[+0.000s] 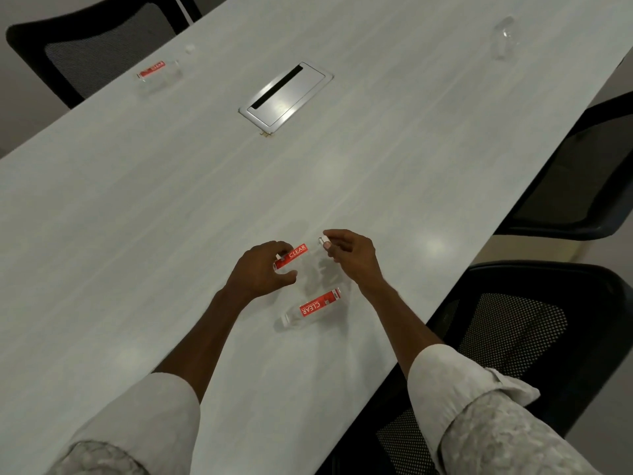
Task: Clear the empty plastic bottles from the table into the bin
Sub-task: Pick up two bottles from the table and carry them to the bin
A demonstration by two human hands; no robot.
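Note:
A clear plastic bottle with a red label (297, 256) lies between my hands near the table's front edge. My left hand (262, 269) is wrapped around its labelled body. My right hand (349, 253) pinches its white cap (322, 240) with the fingertips. A second red-labelled bottle (313, 308) lies on its side just below, touching neither hand. A third red-labelled bottle (156, 73) lies at the far left, with a loose white cap (189, 48) beyond it. A clear unlabelled bottle (503, 37) stands far right. No bin is in view.
The long pale table (171, 200) has a metal cable hatch (286, 94) in its middle. Black mesh chairs stand at the far left (85, 46), at the right edge (582, 173) and at the near right (513, 337).

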